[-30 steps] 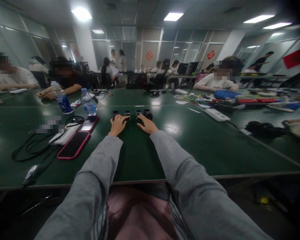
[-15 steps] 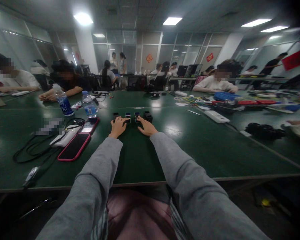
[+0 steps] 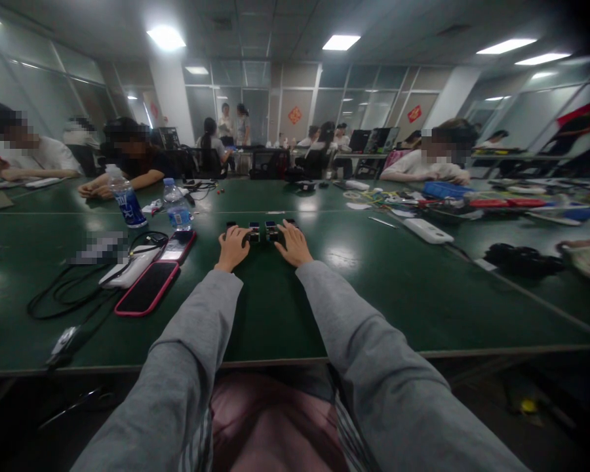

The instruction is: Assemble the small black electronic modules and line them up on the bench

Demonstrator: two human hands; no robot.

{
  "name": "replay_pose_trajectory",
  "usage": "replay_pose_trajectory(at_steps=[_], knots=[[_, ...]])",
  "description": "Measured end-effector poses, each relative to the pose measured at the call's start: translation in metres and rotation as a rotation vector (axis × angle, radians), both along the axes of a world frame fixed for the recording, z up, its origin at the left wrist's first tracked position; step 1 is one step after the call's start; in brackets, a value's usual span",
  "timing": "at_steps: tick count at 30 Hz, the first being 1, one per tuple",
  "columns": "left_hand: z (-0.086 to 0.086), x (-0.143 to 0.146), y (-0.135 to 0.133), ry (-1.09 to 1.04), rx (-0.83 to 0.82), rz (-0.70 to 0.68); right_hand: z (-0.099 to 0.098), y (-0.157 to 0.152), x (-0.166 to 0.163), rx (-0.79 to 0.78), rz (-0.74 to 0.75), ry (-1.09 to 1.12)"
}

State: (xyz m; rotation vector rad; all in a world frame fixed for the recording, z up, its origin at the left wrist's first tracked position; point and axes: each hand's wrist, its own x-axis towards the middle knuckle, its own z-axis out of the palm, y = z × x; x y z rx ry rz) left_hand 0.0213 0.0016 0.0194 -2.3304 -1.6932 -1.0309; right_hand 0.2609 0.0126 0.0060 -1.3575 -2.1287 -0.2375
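"The blue label on that clear plastic bottle?"
"Blurred white lettering."
"Two small dark boxy devices?"
"Side by side between my left hand and right hand, long axes unclear; whether I'm gripping, I can't tell."

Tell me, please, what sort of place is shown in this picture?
Probably a shared office or workroom: a large green table with phones and cables lying on it, computer monitors farther back, and glass partitions behind.

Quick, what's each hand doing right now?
Left hand: at a small dark device; grip can't be told.
Right hand: at a neighbouring device; grip can't be told.
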Motion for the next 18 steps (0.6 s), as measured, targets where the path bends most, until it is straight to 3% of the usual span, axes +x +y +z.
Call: replay_pose_trajectory(at_steps=[5,10,18], knots=[[-0.008,-0.006,0.007,-0.074,-0.019,0.133,-0.009,0.009,0.008,-0.108,-0.189,0.067],[-0.014,-0.009,0.011,-0.028,-0.073,0.096,-0.014,0.014,0.009,-0.128,-0.19,0.042],[-0.004,-0.002,0.001,0.04,-0.071,0.171,-0.009,0.008,0.005,-0.096,-0.205,-0.002]])
